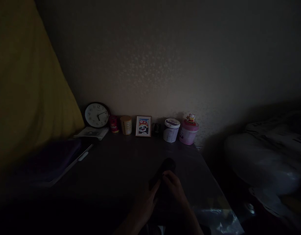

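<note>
Just in front of me, a dark, elongated object with a rounded far end (169,163) is held over the dark table (121,166). The dim light hides what kind of thing it is. My left hand (147,199) is closed around its near left part. On its right side, my right hand (173,182) has bent fingers pressed against it, close to my left thumb. Shadow covers most of the fingers' undersides and the lower end of the object.
Along the wall stand a round clock (97,115), a red tin (114,124), a woven-looking cup (126,125), a framed panda picture (143,126), a white tub (171,130) and a pink tub (188,134) topped by a cat figurine (190,118). A purple item (52,156) lies left.
</note>
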Tool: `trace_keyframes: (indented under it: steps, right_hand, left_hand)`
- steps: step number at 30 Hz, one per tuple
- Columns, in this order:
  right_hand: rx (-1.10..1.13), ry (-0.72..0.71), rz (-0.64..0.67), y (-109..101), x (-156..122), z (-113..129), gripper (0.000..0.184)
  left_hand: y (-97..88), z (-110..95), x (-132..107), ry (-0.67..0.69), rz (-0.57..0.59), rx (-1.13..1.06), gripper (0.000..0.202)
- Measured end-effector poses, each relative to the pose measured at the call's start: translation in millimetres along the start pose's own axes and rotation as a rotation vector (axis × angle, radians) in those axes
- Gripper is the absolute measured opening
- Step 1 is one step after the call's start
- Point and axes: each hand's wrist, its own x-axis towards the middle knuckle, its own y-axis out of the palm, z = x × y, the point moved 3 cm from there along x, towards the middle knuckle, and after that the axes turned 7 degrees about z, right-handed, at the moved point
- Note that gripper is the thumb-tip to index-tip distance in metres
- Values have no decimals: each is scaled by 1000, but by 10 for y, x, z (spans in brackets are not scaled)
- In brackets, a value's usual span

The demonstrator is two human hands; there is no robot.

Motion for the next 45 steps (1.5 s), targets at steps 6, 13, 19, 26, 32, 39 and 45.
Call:
trace_keyframes:
  steps: [6,13,19,26,32,39,45]
  right_hand:
    - [-351,-90,99,70,223,30,14]
    - [-686,-104,131,186,328,94,20]
    - [-680,-169,166,221,302,157,24]
    - [-261,-86,18,-25,271,26,21]
    - [-16,108,-232,-418,106,-217,33]
    - [-328,-135,61,-20,251,59,27]
    - [-563,-207,174,220,323,80,33]
  left_hand:
    - [32,-8,-3,6,-2,32,62]
    - [47,-2,-19,-65,-21,65,67]
    - [-16,-22,-25,-82,15,75,66]
    - [-124,39,-196,-55,-16,-40,68]
    - [-107,116,-399,-67,20,-232,76]
    - [-151,-16,-392,-101,83,-34,71]
    - [-79,50,-288,-103,-29,42,61]
